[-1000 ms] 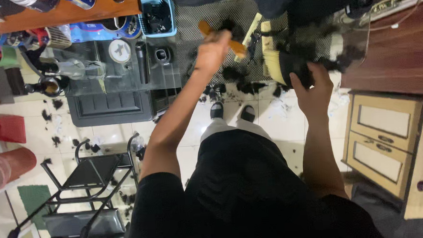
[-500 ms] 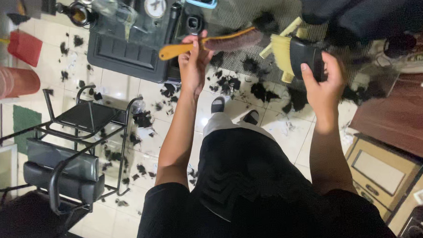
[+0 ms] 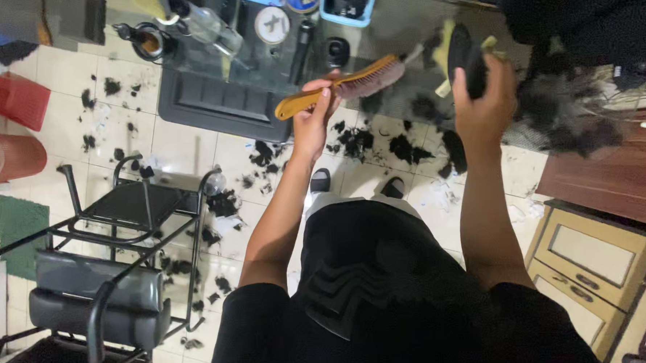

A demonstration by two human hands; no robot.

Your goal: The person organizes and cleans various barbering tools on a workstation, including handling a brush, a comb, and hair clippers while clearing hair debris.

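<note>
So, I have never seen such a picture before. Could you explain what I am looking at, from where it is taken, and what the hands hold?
The picture comes from a camera worn on a person's head, looking straight down, so you see their black shirt, both arms and the tiled floor below. There is no machine. The left hand grips the orange handle of a long brush. The right hand holds a black clipper-like tool with a yellow part. Dark hair clippings lie scattered on the floor. A black metal chair stands at the left, and a cream cabinet at the right.
</note>
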